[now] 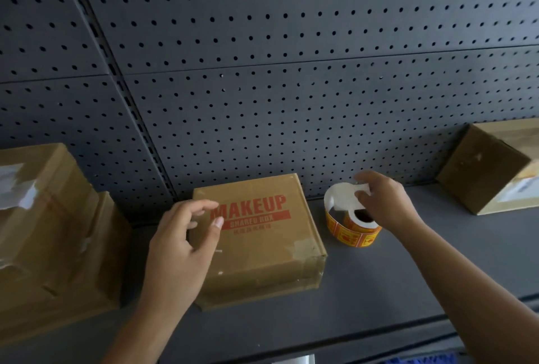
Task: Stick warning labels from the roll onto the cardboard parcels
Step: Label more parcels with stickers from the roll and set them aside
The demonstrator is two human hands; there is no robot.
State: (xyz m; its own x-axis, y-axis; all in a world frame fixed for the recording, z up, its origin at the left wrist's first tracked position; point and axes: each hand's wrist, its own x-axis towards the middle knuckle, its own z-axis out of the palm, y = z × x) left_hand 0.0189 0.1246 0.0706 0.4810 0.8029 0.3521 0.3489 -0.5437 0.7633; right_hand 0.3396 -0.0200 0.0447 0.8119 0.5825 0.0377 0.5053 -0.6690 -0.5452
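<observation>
MEMO: MAKEUP parcel (262,235) is lying flat on the shelf (408,276). Label roll (354,232) is sitting just right of it. Right hand (385,203) is pinching the roll's white loose end (344,197). Left hand (180,238) is poised over the parcel's left edge, fingers (201,206) loosely curled, holding nothing.

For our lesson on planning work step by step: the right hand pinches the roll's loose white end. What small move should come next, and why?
Probably peel one label free. The right hand pinches the white loose strip of the orange-and-yellow label roll, and the brown cardboard parcel printed MAKEUP beside it shows no warning label; the left hand hovers at its edge, holding nothing.
</observation>
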